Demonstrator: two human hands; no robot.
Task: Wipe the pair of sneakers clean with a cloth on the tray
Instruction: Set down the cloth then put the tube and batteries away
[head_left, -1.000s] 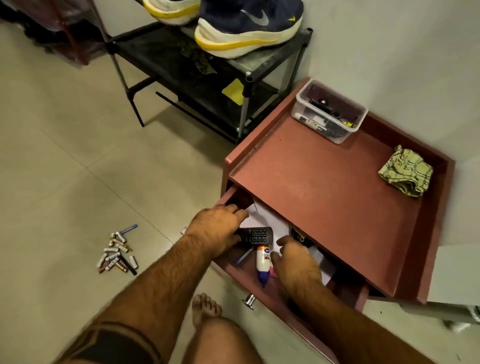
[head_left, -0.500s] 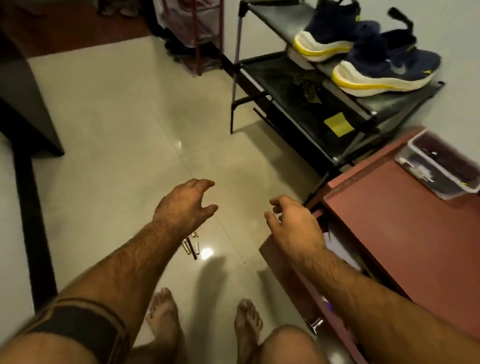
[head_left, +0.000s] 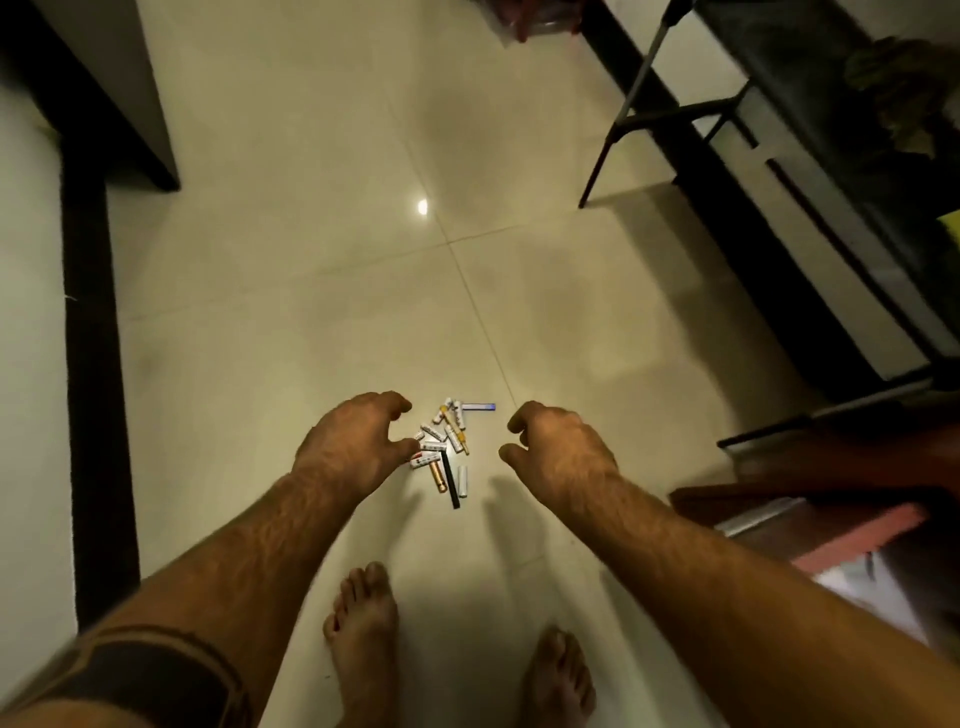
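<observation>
Over the floor (head_left: 311, 312), the little batteries (head_left: 441, 449) should be scooped gently, since left hand (head_left: 348, 447) and right hand (head_left: 558, 452) are held loose, gripping nothing

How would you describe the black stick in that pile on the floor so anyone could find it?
Look at the pale tiled floor, between the two hands. A small pile of batteries lies there. The black stick at its near edge is the longest, thinnest and only all-dark piece.
</observation>
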